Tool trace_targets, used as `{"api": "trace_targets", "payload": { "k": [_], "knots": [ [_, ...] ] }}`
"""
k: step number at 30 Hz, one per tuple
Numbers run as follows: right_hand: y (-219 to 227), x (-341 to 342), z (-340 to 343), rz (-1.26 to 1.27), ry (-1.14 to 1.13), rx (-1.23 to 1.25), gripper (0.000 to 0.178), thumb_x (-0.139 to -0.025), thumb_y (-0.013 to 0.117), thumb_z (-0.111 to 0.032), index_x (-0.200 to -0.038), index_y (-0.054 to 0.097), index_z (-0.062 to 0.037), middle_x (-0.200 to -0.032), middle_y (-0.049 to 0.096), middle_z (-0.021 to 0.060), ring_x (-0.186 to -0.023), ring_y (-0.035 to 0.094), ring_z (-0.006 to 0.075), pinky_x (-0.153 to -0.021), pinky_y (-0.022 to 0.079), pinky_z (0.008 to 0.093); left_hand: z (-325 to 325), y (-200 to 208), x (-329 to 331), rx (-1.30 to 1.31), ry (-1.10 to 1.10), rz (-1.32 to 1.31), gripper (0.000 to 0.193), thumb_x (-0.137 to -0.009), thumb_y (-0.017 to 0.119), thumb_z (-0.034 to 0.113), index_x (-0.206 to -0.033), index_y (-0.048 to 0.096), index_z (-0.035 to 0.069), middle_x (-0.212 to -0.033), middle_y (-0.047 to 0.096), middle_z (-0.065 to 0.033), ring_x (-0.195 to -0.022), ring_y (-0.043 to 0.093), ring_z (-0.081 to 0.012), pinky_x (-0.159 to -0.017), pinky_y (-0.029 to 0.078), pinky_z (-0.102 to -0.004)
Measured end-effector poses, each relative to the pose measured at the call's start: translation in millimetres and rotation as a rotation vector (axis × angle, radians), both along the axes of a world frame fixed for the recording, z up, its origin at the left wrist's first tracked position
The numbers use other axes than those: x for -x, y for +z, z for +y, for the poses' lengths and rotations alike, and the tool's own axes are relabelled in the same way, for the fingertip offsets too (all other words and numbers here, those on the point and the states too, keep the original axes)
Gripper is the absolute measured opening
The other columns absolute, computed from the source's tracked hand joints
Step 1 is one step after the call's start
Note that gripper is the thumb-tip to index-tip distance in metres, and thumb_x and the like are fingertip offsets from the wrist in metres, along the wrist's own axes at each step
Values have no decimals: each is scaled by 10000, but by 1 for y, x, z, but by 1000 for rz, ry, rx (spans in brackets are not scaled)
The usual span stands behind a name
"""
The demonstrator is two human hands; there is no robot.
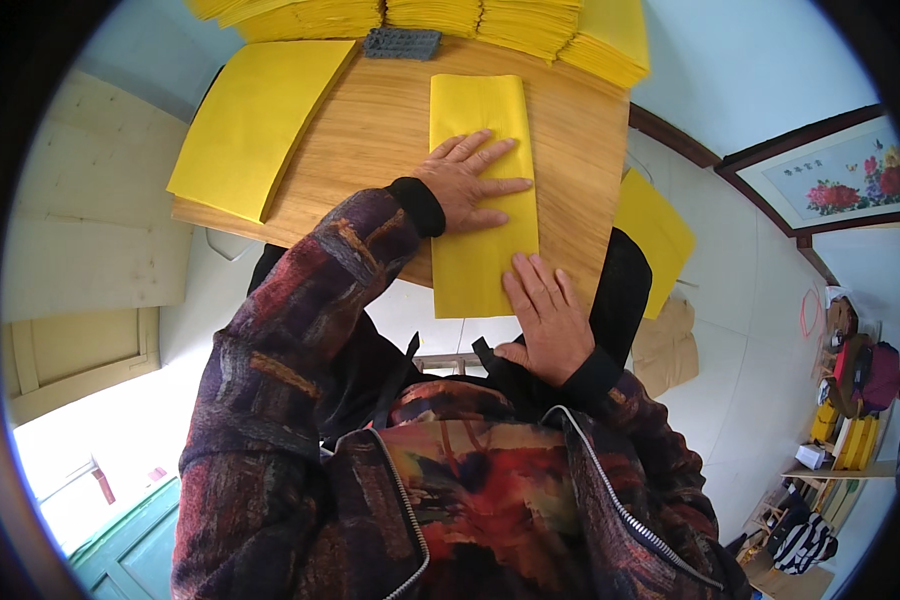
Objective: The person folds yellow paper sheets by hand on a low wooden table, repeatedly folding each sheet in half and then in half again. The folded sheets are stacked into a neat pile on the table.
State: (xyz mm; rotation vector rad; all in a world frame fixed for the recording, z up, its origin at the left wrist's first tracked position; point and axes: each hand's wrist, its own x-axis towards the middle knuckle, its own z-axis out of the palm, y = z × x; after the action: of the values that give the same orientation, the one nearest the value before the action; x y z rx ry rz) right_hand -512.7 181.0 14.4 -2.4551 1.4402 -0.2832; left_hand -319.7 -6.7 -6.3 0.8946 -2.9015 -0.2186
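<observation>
A folded sheet of yellow paper (480, 270) lies lengthwise on the wooden table (370, 130), its near end reaching past the front edge. Flat on its middle rests my left hand (470, 185), fingers spread and pointing right. My right hand (550, 325) is at the sheet's near right corner, with its fingers stretched out and the fingertips on or beside the paper's edge. Neither hand grips anything. To the left, a stack of flat yellow sheets (255, 120) lies at the table's side.
Stacks of folded yellow paper (530, 25) line the table's far edge, with a dark grey textured block (402, 43) before them. At right, another yellow sheet (655, 235) lies below table level near brown paper (667, 345). Bags (875, 375) and shelves stand far right.
</observation>
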Motion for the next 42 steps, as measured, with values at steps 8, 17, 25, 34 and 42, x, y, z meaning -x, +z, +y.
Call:
{"api": "trace_targets", "payload": {
  "k": [8, 17, 25, 34, 42],
  "knots": [
    [13, 16, 40, 2, 17, -32, 829, -736, 741, -387, -1390, 389, -19, -1480, 337, 167, -1393, 293, 311, -1113, 262, 477, -1, 1, 1, 9, 1, -33, 555, -901, 509, 547, -1425, 395, 403, -1575, 175, -91, -1435, 163, -373, -1156, 158, -500],
    [-5, -40, -16, -18, 156, 68, 784, -787, 650, -456, -1390, 400, -21, -1489, 351, 117, -1383, 314, 291, -1107, 255, 468, 3, 0, 0, 12, 2, -51, 557, -900, 506, 557, -1425, 393, 410, -1572, 179, -97, -1436, 160, -363, -1153, 172, -497],
    [-12, -36, 17, 12, 277, 172, 737, -763, 682, -457, -1397, 434, -176, -1468, 386, 8, -1384, 280, 340, -1063, 287, 570, 0, 0, 1, 42, -26, 12, 548, -899, 501, 556, -1410, 431, 371, -1552, 226, -111, -1417, 200, -386, -1144, 199, -503],
    [12, -22, 3, -125, 111, 239, 558, -830, 655, -355, -1277, 527, -49, -1361, 501, 114, -1308, 416, 294, -1083, 318, 472, -3, 1, 2, 26, -3, -15, 558, -903, 515, 532, -1425, 403, 373, -1556, 220, -112, -1423, 190, -378, -1147, 184, -499],
    [9, -15, -50, -45, 3, 138, 643, -809, 670, -392, -1315, 493, -38, -1435, 420, 124, -1346, 370, 288, -1089, 306, 469, -11, -1, 37, -17, 172, -52, 597, -892, 489, 593, -1442, 349, 412, -1566, 201, -90, -1440, 159, -352, -1161, 144, -491]
  ]
}}
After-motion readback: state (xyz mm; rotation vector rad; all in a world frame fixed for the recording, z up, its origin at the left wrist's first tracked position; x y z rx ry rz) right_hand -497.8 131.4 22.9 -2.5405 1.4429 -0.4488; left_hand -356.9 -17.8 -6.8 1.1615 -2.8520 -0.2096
